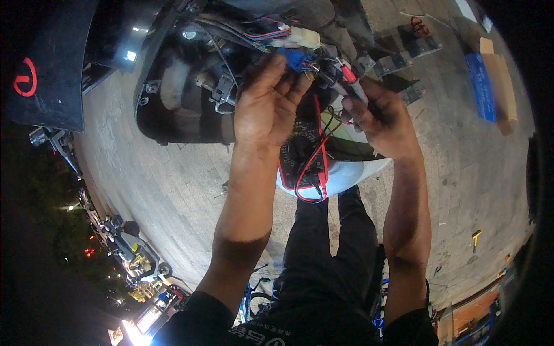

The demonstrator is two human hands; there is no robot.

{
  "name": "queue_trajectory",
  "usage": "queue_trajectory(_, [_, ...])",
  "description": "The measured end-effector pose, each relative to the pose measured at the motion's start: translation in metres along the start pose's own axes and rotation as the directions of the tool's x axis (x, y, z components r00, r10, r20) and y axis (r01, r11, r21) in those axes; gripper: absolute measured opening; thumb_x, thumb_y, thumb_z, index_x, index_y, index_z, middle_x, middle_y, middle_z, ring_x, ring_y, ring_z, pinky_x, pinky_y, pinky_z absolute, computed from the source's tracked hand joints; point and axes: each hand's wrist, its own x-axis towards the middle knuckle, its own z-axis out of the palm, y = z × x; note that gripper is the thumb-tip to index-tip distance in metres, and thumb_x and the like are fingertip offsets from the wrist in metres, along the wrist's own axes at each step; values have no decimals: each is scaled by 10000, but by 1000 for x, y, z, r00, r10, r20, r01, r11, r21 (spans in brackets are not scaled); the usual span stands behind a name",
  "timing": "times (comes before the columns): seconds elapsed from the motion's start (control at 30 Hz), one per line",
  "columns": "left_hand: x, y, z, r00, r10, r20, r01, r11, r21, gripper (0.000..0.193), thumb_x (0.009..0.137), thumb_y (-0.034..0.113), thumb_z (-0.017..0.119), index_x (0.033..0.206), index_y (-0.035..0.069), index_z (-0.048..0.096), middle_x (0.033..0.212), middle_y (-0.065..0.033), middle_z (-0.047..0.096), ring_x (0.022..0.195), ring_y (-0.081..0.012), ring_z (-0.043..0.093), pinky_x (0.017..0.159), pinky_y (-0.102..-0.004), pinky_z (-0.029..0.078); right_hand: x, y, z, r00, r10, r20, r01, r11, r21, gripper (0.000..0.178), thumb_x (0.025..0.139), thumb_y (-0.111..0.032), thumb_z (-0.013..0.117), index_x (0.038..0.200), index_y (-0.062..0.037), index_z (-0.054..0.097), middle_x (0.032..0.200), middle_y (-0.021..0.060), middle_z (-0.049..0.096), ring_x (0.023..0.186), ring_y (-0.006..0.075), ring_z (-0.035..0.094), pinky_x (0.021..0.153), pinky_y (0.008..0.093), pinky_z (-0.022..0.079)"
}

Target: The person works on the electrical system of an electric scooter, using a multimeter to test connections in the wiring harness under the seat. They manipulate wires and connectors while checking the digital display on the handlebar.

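Now the left hand (266, 104) pinches a blue connector (296, 59), the right hand (381, 118) a red-and-grey probe (350, 75), over grey paving (187, 190).

A blue connector (295, 59) and a cream connector (304, 38) have red and blue wires (266, 36). The probe (348, 73) is red and grey; the multimeter (297, 149) is black, edged in red. The box (501, 89) is blue and tan, the trousers (310, 230) black.
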Motion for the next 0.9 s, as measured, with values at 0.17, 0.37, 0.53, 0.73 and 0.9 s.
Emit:
queue_trajectory(0.17, [0, 2, -1, 1000, 1, 3, -1, 1000, 1, 194, 898, 117, 635, 1059, 8, 625, 1058, -119, 663, 1023, -228, 632, 910, -391, 548, 0, 4, 4, 995, -73, -72, 72, 997, -19, 223, 862, -182, 667, 978, 8, 650, 754, 170, 632, 643, 247, 603, 612, 346, 465])
queue_trajectory(0.37, [-1, -1, -1, 1000, 23, -9, -23, 1000, 12, 194, 893, 127, 649, 1045, 9, 628, 1049, -121, 664, 1010, -228, 636, 895, -396, 555, 2, 4, 4, 989, -122, -80, 120, 992, -26, 210, 867, -190, 658, 964, -4, 654, 727, 165, 617, 615, 260, 578, 588, 365, 448])
queue_trajectory(0.53, [-3, -2, -1, 998, 30, -47, -28, 999, 36, 190, 888, 131, 654, 1045, 25, 633, 1053, -114, 666, 1014, -227, 633, 879, -396, 559, 0, -4, 1, 997, -65, -29, 62, 993, -98, 204, 880, -196, 634, 959, -9, 655, 712, 172, 605, 611, 274, 570, 585, 373, 440])
queue_trajectory(0.73, [-4, -1, -3, 1000, 29, -9, -28, 999, 43, 184, 893, 142, 649, 1047, 41, 636, 1055, -110, 666, 1012, -225, 633, 874, -395, 559, -3, -15, 0, 999, -36, 29, 41, 981, -192, 196, 941, -180, 566, 947, 14, 600, 676, 44, 600, 584, 103, 548, 539, 285, 433])
queue_trajectory(0.9, [-4, -1, -6, 999, 35, -7, -35, 998, 57, 193, 897, 145, 646, 1060, 42, 633, 1061, -109, 664, 1011, -224, 632, 868, -385, 562, -5, -21, 0, 999, -52, 3, 51, 959, -278, 188, 932, -159, 567, 920, 25, 603, 658, 72, 603, 586, 131, 565, 550, 308, 436])
